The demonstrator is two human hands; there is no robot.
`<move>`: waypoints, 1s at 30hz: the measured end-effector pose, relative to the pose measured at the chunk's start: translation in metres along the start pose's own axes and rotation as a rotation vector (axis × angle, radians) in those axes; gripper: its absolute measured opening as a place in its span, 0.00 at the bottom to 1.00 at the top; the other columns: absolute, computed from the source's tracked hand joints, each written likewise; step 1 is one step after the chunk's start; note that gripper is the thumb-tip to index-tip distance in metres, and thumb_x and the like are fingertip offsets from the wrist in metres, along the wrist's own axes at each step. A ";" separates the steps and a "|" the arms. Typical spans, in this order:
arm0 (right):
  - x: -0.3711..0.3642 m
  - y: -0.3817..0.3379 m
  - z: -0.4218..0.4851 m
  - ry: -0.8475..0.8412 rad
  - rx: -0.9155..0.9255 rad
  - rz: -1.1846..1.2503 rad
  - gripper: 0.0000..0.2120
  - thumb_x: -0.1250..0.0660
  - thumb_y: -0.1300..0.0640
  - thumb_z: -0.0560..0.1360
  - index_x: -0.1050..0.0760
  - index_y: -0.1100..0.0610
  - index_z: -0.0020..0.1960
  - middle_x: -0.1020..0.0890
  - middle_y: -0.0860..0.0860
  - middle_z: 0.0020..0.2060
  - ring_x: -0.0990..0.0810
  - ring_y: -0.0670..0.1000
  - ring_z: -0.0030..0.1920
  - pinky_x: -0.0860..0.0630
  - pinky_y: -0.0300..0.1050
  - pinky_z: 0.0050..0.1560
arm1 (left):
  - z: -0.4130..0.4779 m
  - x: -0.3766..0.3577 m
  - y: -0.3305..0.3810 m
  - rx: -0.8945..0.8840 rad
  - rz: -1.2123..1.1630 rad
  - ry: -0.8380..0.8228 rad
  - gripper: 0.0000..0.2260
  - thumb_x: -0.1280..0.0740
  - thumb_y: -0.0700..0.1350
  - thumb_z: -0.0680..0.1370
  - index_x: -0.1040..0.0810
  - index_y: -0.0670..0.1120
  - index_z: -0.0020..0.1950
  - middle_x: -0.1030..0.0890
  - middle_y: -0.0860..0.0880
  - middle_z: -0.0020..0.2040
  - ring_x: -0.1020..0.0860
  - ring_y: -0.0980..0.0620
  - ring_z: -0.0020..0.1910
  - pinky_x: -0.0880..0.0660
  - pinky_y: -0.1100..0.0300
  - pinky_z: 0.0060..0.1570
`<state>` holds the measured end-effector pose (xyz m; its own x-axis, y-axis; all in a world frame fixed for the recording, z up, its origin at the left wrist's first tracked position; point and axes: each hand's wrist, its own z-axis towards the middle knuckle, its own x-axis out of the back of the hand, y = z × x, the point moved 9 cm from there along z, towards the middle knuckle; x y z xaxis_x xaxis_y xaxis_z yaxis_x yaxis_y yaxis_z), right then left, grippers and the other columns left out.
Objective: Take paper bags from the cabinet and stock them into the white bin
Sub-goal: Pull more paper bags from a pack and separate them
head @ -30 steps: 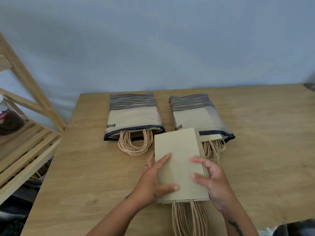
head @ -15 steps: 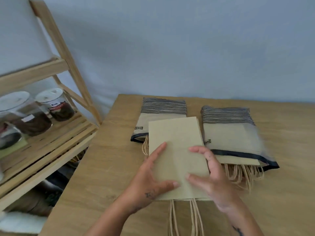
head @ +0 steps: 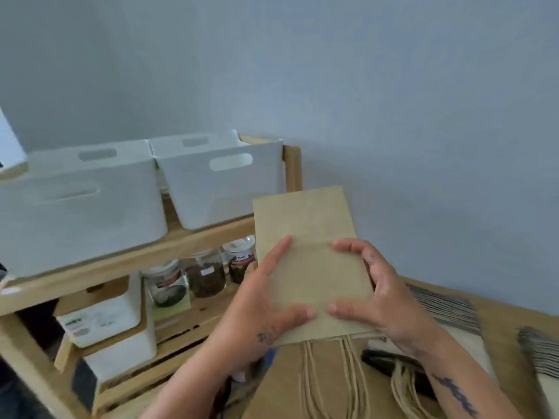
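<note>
White plastic fills the left of the view: a large white bin (head: 75, 213) sits on the top level of a wooden shelf unit (head: 127, 261), and a second white bin (head: 223, 189) with an oval handle cut-out stands just beside it to the right, against the shelf's upright post. One level down, smaller white containers (head: 115, 322) stand at the left, and glass jars (head: 205, 276) with dark contents line up next to them.

In the centre, a flat stack of brown paper bags (head: 308, 252) is held up in front of the shelf, its top edge near the second bin's lower right corner, its twisted paper handles (head: 329, 376) hanging down. The left hand (head: 260, 309) grips the stack's left edge, thumb laid across the front and fingers behind. The right hand (head: 381, 297) clamps the right edge the same way, thumb on the front face.

To the right, on a wooden table (head: 508, 328), lie two striped pouches (head: 447, 309), the nearer one with cord handles spilling from its dark-rimmed mouth.
</note>
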<state>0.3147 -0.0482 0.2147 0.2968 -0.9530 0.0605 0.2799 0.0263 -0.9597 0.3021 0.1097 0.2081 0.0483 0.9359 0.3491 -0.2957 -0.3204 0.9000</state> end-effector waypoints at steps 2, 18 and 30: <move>-0.025 -0.027 0.036 -0.027 0.060 -0.006 0.36 0.21 0.66 0.54 0.29 0.48 0.57 0.23 0.46 0.51 0.19 0.42 0.46 0.21 0.38 0.43 | 0.019 0.043 0.017 -0.064 0.073 0.032 0.42 0.21 0.52 0.61 0.42 0.72 0.67 0.34 0.61 0.64 0.31 0.59 0.64 0.30 0.52 0.67; -0.127 -0.193 0.283 -0.214 0.323 -0.003 0.30 0.26 0.70 0.63 0.30 0.45 0.56 0.25 0.53 0.53 0.21 0.52 0.47 0.20 0.43 0.36 | 0.177 0.270 0.140 -0.267 0.230 0.152 0.42 0.25 0.43 0.68 0.46 0.56 0.75 0.34 0.49 0.65 0.27 0.50 0.60 0.21 0.65 0.51; -0.139 -0.074 0.451 -0.359 -0.098 -0.275 0.35 0.25 0.67 0.65 0.36 0.45 0.63 0.31 0.57 0.61 0.26 0.60 0.59 0.22 0.56 0.55 | 0.304 0.291 0.014 0.181 0.192 0.191 0.43 0.25 0.40 0.69 0.47 0.52 0.76 0.35 0.42 0.69 0.29 0.45 0.63 0.25 0.53 0.59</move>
<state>0.6645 0.2184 0.4013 0.5264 -0.7551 0.3908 0.3098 -0.2577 -0.9152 0.6024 0.3328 0.4019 -0.1770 0.8608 0.4772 -0.1063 -0.4987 0.8602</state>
